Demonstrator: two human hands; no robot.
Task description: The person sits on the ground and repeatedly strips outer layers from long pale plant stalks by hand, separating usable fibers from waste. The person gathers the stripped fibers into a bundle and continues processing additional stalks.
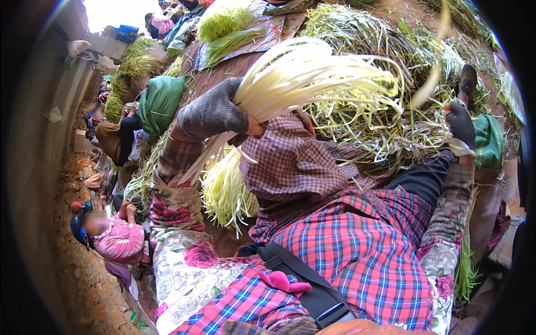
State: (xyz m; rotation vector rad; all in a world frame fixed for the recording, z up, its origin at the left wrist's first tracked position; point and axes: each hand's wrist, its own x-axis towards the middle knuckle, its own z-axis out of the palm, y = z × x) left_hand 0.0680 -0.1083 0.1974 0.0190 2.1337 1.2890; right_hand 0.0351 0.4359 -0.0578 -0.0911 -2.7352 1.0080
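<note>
My left hand [215, 112], in a grey knit fingerless glove, is closed around a thick bunch of pale yellow leafy stalks [310, 79]. The long loose ends fan out to the right, and the whitish ends hang below the wrist. At the right my right hand [460, 125], in a dark glove, is beside the heap of stalks and dry leaves [377, 121]; its fingers look curled, and whether they hold anything cannot be seen. A blurred pale strip [429, 88] is in the air near it. Another pale yellow bundle [228, 188] lies below my left hand.
Checked cloth [293, 159] covers my lap. Green sacks stand at the left [161, 104] and right [488, 142]. Beyond, green bundles [226, 25] lie on a sheet [272, 37]. A person in pink [121, 243] sits at the left, near a wall [42, 125]; others are farther off.
</note>
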